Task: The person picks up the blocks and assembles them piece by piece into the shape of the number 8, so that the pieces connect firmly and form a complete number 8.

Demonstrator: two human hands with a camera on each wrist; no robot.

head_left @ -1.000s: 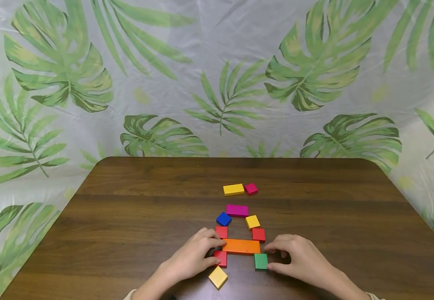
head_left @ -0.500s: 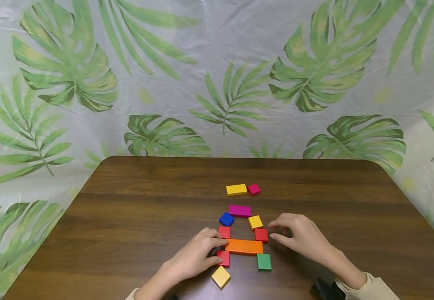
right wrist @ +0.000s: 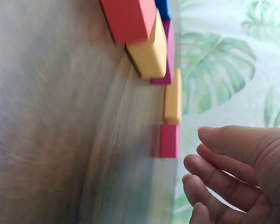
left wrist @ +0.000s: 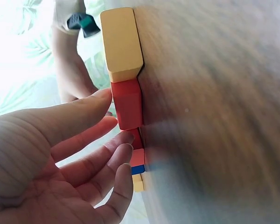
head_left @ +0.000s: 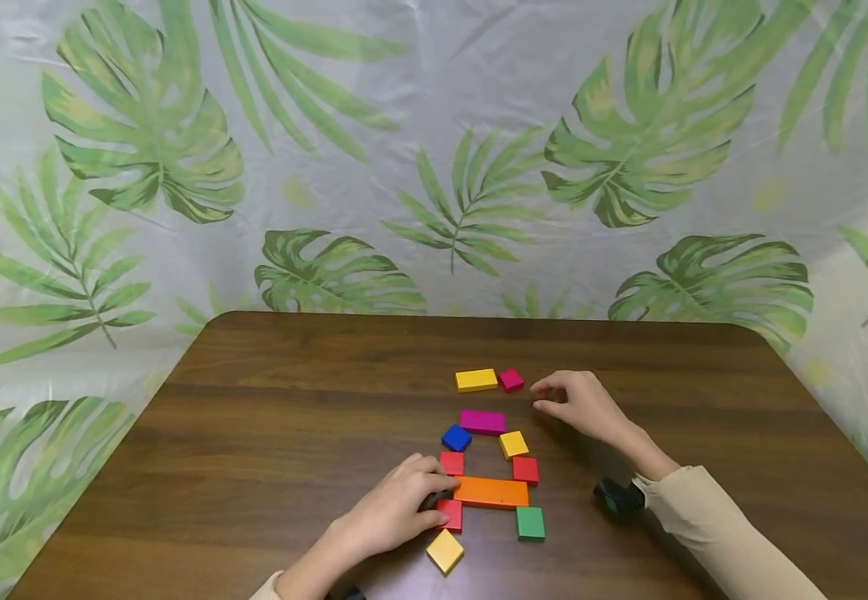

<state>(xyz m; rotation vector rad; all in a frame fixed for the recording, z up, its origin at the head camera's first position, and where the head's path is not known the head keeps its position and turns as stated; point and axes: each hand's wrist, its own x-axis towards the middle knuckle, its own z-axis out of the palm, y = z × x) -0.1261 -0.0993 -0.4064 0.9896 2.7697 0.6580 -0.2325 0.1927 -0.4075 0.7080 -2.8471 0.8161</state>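
My left hand (head_left: 396, 506) rests at the left end of a long orange block (head_left: 491, 492). Its thumb touches the top of a lower red block (head_left: 450, 515), also seen as a red block (left wrist: 127, 104) in the left wrist view. Its other fingers are loosely bent near the orange block's end and grip nothing. My right hand (head_left: 579, 404) hovers just right of a small crimson block (head_left: 511, 381), thumb and fingers apart. In the right wrist view that crimson block (right wrist: 170, 141) lies beyond the fingertips, apart from them. A long yellow block (head_left: 475, 381) lies beside it.
The laid-out blocks also include a magenta block (head_left: 483, 422), a blue block (head_left: 456, 437), a yellow block (head_left: 514, 445), a green block (head_left: 530, 523) and a pale yellow block (head_left: 444, 551). They lie on a dark wooden table (head_left: 253, 433) before a leaf-patterned cloth (head_left: 343, 167).
My right hand has left the green block and moved away from me, past the red and yellow blocks, to beside the crimson block. The left hand has stayed in place; the view has shifted slightly.
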